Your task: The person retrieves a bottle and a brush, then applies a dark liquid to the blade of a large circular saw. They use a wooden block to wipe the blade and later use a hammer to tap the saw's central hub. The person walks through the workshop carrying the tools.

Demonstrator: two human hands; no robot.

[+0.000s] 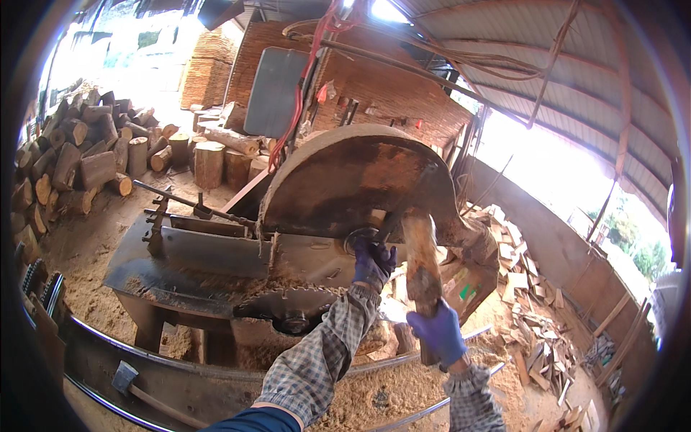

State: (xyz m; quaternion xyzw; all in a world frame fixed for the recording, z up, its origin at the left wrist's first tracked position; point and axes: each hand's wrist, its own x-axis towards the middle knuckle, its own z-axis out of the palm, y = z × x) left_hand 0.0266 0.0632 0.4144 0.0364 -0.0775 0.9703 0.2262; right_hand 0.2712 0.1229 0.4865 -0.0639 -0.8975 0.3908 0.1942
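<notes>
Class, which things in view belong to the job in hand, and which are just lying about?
Apparently in the job:
- wooden billet, gripped by the right hand
- round hub, with the left hand at it
- rounded metal housing

Lying about:
- hammer, lower left
- log pile, left
- split-wood heap, right

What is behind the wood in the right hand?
Behind the top of the wood, you see part of the round cover. Whatever the wood and right hand hide can't be seen.
</notes>
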